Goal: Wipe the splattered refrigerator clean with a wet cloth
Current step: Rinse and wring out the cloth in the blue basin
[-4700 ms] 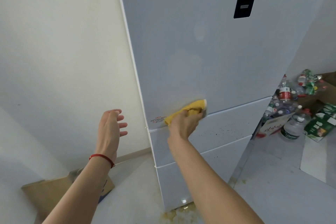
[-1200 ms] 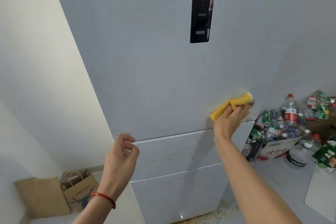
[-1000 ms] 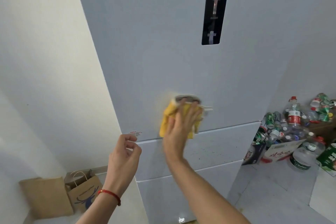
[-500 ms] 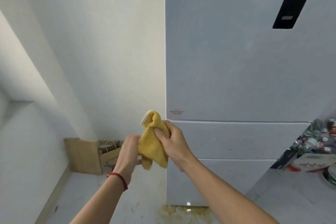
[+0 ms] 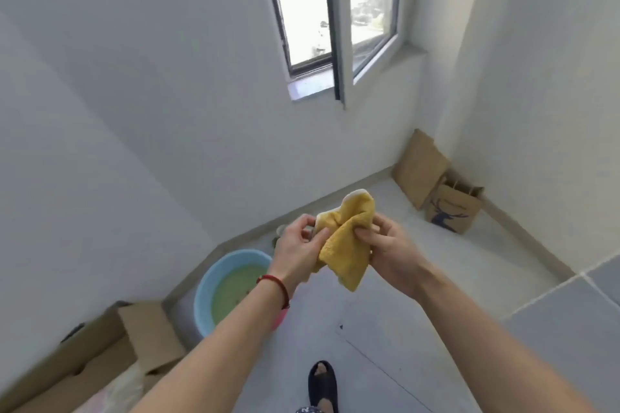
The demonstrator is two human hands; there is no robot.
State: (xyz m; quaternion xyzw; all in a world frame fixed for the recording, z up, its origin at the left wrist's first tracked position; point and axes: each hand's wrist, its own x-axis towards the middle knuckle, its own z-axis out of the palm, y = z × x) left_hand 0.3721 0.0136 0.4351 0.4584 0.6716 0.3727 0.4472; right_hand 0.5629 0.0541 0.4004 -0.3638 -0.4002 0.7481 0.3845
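Observation:
The yellow cloth (image 5: 345, 241) hangs bunched in front of me at chest height, held between both hands. My left hand (image 5: 298, 248) pinches its left edge, and my right hand (image 5: 389, 251) grips its right side with curled fingers. A blue basin (image 5: 208, 282) of greenish water stands on the floor below my left forearm, by the wall. The refrigerator is out of view.
A window (image 5: 335, 10) stands ajar in the white wall ahead. Brown paper bags (image 5: 453, 208) lean in the right corner. Flattened cardboard boxes (image 5: 100, 352) lie at the lower left. My foot in a dark slipper (image 5: 322, 386) is on the grey tiled floor.
I have turned left, away from the refrigerator, which has left the view. The cloth came off the door and both hands now hold it; the basin and window have appeared.

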